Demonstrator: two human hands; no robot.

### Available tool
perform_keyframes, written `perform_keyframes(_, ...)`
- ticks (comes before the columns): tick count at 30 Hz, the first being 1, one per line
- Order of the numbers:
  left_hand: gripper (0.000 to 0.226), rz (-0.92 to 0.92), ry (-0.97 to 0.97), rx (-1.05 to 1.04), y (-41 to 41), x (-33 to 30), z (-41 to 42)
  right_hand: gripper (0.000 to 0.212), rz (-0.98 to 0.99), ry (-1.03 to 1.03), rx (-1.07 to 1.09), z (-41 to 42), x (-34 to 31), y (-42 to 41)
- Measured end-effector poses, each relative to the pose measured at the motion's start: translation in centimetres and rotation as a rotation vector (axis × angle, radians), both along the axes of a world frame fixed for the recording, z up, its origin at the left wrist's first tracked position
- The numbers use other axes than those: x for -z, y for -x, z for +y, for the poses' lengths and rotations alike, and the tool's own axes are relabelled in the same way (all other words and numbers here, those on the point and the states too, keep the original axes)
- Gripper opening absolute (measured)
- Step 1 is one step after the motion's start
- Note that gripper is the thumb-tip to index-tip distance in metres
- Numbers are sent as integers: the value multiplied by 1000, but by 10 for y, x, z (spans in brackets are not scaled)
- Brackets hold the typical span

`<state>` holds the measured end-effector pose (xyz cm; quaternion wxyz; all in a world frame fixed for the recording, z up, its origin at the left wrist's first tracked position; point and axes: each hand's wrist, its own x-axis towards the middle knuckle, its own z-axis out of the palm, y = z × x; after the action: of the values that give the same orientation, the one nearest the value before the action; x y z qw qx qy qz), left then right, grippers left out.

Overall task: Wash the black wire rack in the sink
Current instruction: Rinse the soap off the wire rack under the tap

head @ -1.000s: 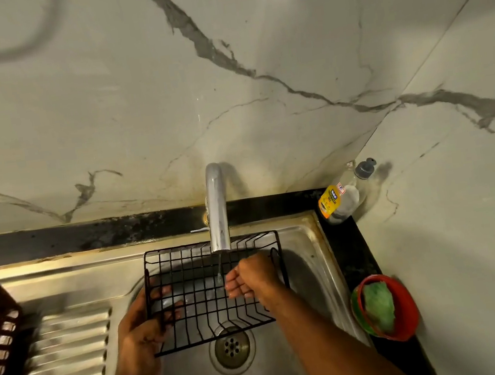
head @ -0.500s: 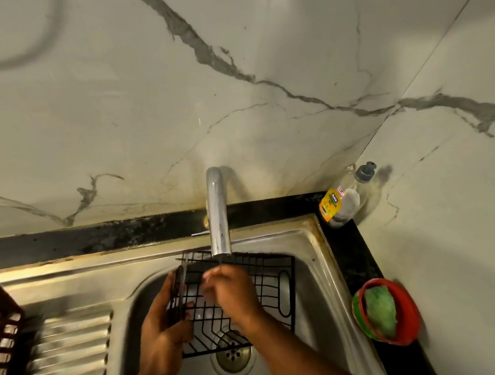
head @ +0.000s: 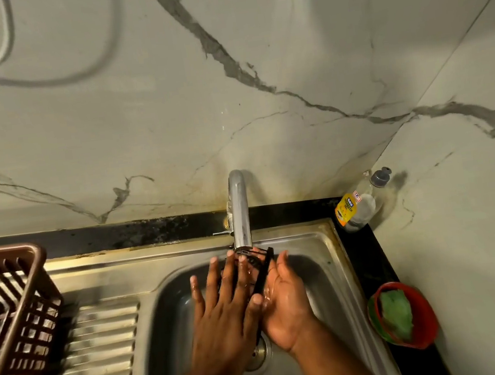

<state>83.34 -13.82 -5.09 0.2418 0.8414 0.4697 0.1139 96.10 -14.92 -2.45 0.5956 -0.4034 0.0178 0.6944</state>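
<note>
Head view, looking down into a stainless-steel sink basin [head: 324, 274]: sandwiching a black wire rack [head: 263, 271] edge-on between two wet palms, directly beneath the spout of a curved chrome tap [head: 239, 210]. Left hand [head: 225, 313] pressing flat against the rack's near-left face, fingers straight and spread, thumb tip reaching across toward the other palm; right hand [head: 283, 302] cupping the opposite face, fingers straight and together, palm up and glistening. Neither hand curling round the wire, so holding by pressure alone. Standing the rack on edge under the spout, probably to let water run down through the grid while both palms rub its faces. Long axis running from the drain [head: 256, 356] end near the wrists up toward the tap, far end tilting slightly right; most of the grid hiding behind the left hand, only a thin black rim and a few wires showing. Whether water is flowing: too faint to tell. Resting nearby: a brown slatted plastic dish basket [head: 13, 328] on the ribbed drainboard at left, a clear dish-soap bottle with a yellow label [head: 357, 207] leaning in the corner, and a red plastic bowl [head: 424, 331] holding a green scrub pad [head: 397, 315] on the black counter at right.
</note>
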Motion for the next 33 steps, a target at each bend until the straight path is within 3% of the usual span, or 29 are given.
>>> perform_keyframes(4,68,86,-17,100,-14,-4,19,72,-41,-12,-21,-2,-6,-3)
perform_keyframes(9,59,10,-22,153,-30,-2,44,80,-74,-26,-63,-7,-5,-6)
perform_keyframes(13,69,-18,7,112,-43,-12,59,77,-183,-2,-106,-9,-11,-7)
perform_keyframes(16,79,155,48,86,-44,-29,76,71,-249,40,-181,-12,-19,2)
perform_keyframes(19,62,250,122,207,-44,-38,83,59,-374,83,-226,-12,-19,6)
perform_keyframes(20,56,198,238,190,-44,-43,86,51,-448,85,-238,-12,-20,7)
perform_keyframes(22,53,-80,701,118,-39,-44,96,37,-595,71,-287,-13,-25,6)
perform_keyframes(24,53,-238,966,122,-29,-37,107,31,-731,29,-365,-17,-30,3)
perform_keyframes(29,55,-319,1054,72,5,-15,107,37,-872,-66,-513,-20,-48,-14)
perform_keyframes(33,52,-380,990,21,8,-17,103,43,-871,-137,-528,-21,-50,-29)
